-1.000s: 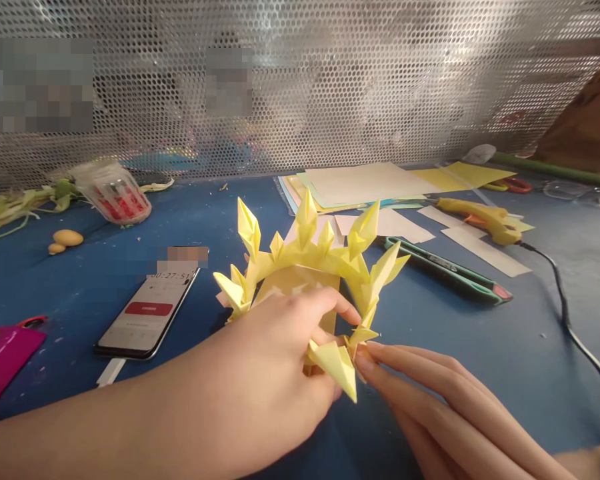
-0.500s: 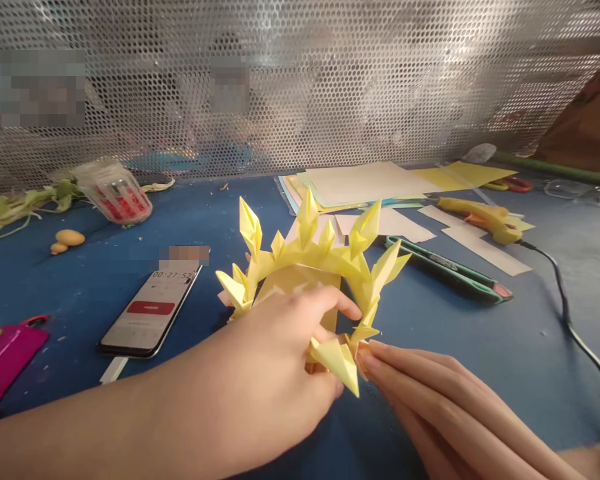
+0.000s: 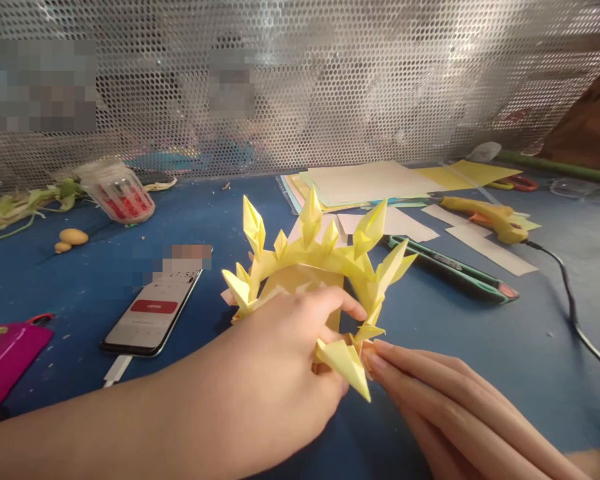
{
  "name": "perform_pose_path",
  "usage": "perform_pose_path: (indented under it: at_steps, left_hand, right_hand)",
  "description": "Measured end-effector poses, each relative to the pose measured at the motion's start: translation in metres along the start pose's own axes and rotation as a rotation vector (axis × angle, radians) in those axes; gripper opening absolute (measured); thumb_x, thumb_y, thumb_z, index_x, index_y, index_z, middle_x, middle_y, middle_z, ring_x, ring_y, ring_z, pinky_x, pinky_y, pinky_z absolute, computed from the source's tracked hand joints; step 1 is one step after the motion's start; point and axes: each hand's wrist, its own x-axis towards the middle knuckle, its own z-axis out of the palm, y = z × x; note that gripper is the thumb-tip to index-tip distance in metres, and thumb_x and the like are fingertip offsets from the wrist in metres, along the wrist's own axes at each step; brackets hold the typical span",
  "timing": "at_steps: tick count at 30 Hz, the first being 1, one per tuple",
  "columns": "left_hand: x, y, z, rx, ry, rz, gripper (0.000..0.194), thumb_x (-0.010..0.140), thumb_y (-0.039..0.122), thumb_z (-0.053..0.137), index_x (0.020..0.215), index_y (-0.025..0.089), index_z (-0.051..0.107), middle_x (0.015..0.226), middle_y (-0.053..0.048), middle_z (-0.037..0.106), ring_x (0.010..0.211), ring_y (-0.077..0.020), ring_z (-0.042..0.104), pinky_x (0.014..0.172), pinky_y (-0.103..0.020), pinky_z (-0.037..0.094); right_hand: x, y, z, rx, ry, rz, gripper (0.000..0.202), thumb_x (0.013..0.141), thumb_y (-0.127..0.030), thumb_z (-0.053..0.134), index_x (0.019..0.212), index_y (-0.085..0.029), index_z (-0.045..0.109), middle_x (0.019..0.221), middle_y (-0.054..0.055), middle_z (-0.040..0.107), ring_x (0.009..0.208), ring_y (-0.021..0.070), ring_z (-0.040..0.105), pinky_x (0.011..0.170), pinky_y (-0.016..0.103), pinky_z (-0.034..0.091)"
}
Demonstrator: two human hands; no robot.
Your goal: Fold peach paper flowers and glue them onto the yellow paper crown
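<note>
A yellow paper crown (image 3: pixel 300 257) with several folded points stands on the blue table as a curved band. My left hand (image 3: pixel 285 360) reaches inside the band, its fingers closed on the near right end, beside a large folded point (image 3: pixel 347 367) that sticks out toward me. My right hand (image 3: pixel 430 387) pinches the outside of that same end with its fingertips, the fingers pressed together. What lies between the fingertips is mostly hidden. A tan paper piece (image 3: pixel 325 280) shows inside the curve.
A phone (image 3: pixel 155 307) on a cable lies left, near a magenta object (image 3: pixel 15 360) and a tilted jar (image 3: pixel 120 193). Right are a green cutter (image 3: pixel 450 267), a yellow glue gun (image 3: pixel 485 213) with a black cord, and paper sheets (image 3: pixel 370 180). Perforated metal (image 3: pixel 300 87) stands behind.
The whole view has shifted slightly, so things appear a little farther right. Both hands keep their hold on the crown's near end, with hardly any other movement.
</note>
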Motion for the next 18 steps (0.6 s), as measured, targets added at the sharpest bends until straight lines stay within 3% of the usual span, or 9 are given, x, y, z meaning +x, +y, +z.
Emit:
perform_pose_path:
  at_steps: [4, 9, 14, 18]
  left_hand:
    - [0.0, -0.0011, -0.0007, -0.023, -0.04, -0.015, 0.045, 0.093, 0.031, 0.062, 0.138, 0.031, 0.063, 0.112, -0.004, 0.082, 0.125, -0.0325, 0.074, 0.083, -0.035, 0.062]
    - [0.0004, -0.0004, -0.0013, -0.009, -0.032, -0.03, 0.044, 0.093, 0.031, 0.063, 0.137, 0.033, 0.063, 0.1, -0.002, 0.08, 0.112, -0.0312, 0.079, 0.079, -0.035, 0.062]
    - [-0.0014, -0.0031, -0.002, 0.008, -0.017, 0.009, 0.049, 0.091, 0.034, 0.064, 0.14, 0.033, 0.063, 0.114, -0.003, 0.08, 0.115, -0.0301, 0.077, 0.084, -0.035, 0.062]
    - [-0.0028, -0.0053, -0.0031, 0.059, 0.033, 0.042, 0.048, 0.089, 0.039, 0.068, 0.137, 0.036, 0.067, 0.133, -0.003, 0.075, 0.116, -0.0279, 0.076, 0.09, -0.035, 0.062]
  right_hand:
    - [0.0005, -0.0008, 0.0011, -0.007, 0.003, 0.007, 0.052, 0.116, -0.049, 0.041, 0.149, -0.021, 0.069, 0.137, 0.012, 0.075, 0.13, 0.0278, 0.071, 0.107, 0.034, 0.06]
    - [0.0025, -0.0033, 0.0003, -0.008, 0.001, 0.04, 0.043, 0.116, -0.025, 0.038, 0.145, -0.021, 0.071, 0.135, 0.01, 0.076, 0.13, 0.0227, 0.071, 0.108, 0.029, 0.059]
    - [0.0023, -0.001, -0.0001, -0.028, -0.005, -0.01, 0.057, 0.112, -0.058, 0.048, 0.146, -0.019, 0.071, 0.137, 0.013, 0.075, 0.13, 0.0286, 0.07, 0.107, 0.032, 0.06]
    - [0.0023, -0.0021, 0.0013, -0.025, 0.014, 0.003, 0.055, 0.115, -0.051, 0.041, 0.152, -0.02, 0.066, 0.134, 0.012, 0.076, 0.128, 0.0272, 0.071, 0.104, 0.032, 0.061]
